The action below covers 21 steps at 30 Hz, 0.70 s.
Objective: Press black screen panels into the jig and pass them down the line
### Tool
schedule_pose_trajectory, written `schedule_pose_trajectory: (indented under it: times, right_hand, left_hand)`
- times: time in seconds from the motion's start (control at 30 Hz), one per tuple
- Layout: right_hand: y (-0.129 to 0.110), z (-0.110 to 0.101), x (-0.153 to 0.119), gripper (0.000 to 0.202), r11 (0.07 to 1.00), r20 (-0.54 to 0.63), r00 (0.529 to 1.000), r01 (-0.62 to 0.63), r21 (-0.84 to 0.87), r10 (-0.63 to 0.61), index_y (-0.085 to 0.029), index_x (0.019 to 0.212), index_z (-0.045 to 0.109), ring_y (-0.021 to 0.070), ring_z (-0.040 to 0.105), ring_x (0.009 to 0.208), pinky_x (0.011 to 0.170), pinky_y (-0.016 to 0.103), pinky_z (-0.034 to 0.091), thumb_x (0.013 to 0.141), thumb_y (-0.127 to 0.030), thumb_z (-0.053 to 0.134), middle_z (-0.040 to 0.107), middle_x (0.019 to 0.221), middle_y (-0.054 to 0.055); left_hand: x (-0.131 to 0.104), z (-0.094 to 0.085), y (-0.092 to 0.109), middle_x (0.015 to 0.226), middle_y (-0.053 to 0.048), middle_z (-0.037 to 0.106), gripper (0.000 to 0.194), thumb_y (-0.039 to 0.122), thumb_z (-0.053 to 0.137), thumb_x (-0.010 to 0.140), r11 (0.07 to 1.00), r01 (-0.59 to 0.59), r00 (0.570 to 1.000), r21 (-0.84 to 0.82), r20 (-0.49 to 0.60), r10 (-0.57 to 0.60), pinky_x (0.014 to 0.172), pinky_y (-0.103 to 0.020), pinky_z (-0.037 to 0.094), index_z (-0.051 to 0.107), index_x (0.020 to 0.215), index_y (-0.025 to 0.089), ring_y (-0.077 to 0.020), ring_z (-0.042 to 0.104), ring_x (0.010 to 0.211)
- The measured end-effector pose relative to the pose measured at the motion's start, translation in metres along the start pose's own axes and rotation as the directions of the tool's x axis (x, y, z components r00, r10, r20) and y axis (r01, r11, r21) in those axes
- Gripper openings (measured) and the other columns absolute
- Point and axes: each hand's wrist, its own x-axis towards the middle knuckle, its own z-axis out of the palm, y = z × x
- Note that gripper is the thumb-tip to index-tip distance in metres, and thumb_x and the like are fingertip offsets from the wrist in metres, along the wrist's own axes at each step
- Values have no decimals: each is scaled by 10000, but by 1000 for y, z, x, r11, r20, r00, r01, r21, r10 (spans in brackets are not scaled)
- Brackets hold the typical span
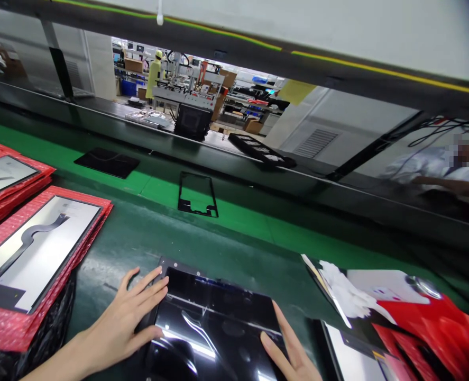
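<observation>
In front of me a glossy black screen panel (214, 328) lies in a dark flat fixture with small pale dots along its far edge. My left hand (135, 312) rests at the panel's left edge, fingers spread and fingertips touching the rim. At the right edge, my right hand (292, 349) holds the panel's side between thumb and fingers, the thumb on top of the glass. The lower part of the panel runs out of view. Bright reflections cross its surface.
Left, display panels with ribbon cables (55, 233) lie on red bubble wrap (4, 328). Beyond lie a black sheet (107, 162) and a thin black frame (198, 196). Right are a white cloth (347, 291), red wrap (428, 323) and another panel (349, 354). A person (436, 169) sits far right.
</observation>
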Motion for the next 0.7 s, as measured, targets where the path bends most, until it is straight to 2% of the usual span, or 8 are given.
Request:
schedule_pose_trajectory:
  times: [0.1,0.2,0.27,0.47,0.7]
  right_hand:
    - [-8,3,-4,800,998,5,999,-38,54,38,-251,1525,313,237,180,1480,1207,405,109,846,-572,586,291,1591,-12]
    - [-14,4,-8,816,996,-1,998,-66,66,66,-273,1528,304,245,165,1482,1208,421,122,835,-581,606,274,1595,-26]
    - [-15,4,-9,843,994,-2,996,-84,72,84,-278,1528,308,257,167,1481,1208,427,139,814,-591,630,277,1593,-30]
    - [-10,4,-13,896,990,-27,993,-111,89,114,-300,1527,313,294,210,1467,1179,421,284,767,-611,672,292,1583,-44]
    - [-20,10,-18,975,975,-86,981,-157,156,172,-257,1521,340,311,260,1451,1145,407,363,699,-637,701,327,1567,-25]
  left_hand:
    - [-1,0,0,1606,-108,223,583,336,458,997,994,105,993,-29,-59,-106,1155,-606,273,230,1529,267,-302,128,1498]
    - [-2,1,1,1593,-89,275,581,291,397,1017,978,193,978,-82,-67,-199,1173,-574,280,154,1545,268,-272,121,1501]
    - [-2,0,3,1583,-81,305,588,266,373,1022,982,163,985,-101,-35,-167,1188,-572,259,115,1550,263,-261,135,1499]
    - [-2,-4,10,1625,-92,174,558,196,328,1023,995,100,993,-17,56,-99,1181,-631,207,155,1544,290,-297,29,1507]
    - [-3,-6,14,1631,-94,-133,565,226,384,1012,998,56,991,12,118,-57,1142,-674,232,196,1529,350,-375,-59,1485]
